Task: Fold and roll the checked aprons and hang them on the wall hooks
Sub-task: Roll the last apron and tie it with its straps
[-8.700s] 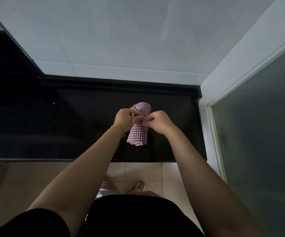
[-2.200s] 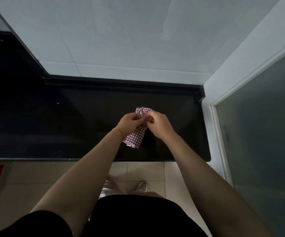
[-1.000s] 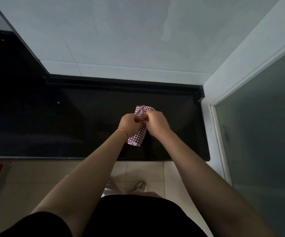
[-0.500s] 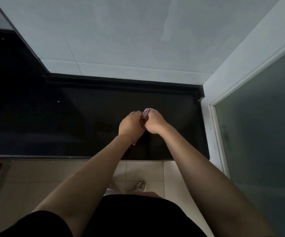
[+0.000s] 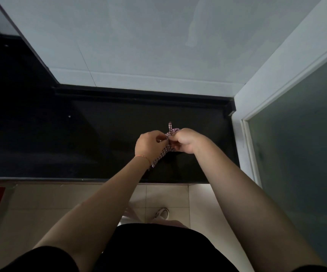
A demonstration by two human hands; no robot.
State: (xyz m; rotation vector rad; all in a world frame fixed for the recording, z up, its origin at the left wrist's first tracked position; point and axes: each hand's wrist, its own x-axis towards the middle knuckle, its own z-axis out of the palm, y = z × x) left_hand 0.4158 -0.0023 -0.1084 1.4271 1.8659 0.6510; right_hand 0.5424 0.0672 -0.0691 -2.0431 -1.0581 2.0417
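Observation:
A rolled red-and-white checked apron [image 5: 163, 153] is held just above the black countertop [image 5: 80, 146], mostly hidden between my two hands. My left hand [image 5: 148, 147] grips its left side, fingers curled toward the middle. My right hand [image 5: 186, 141] pinches the apron's thin strap at the middle of the roll. A short end of the strap [image 5: 170, 127] sticks up past my fingers. No wall hooks are in view.
A pale tiled wall [image 5: 139, 46] rises behind the counter. A white door frame [image 5: 256, 107] with frosted glass [image 5: 305, 144] closes the right side. Beige floor tiles [image 5: 166, 197] and one shoe [image 5: 161, 213] show below the counter's front edge.
My hands have drawn close together over the roll, hiding most of it. The strap end now pokes up beyond my fingers. The roll has tilted and looks tighter than before.

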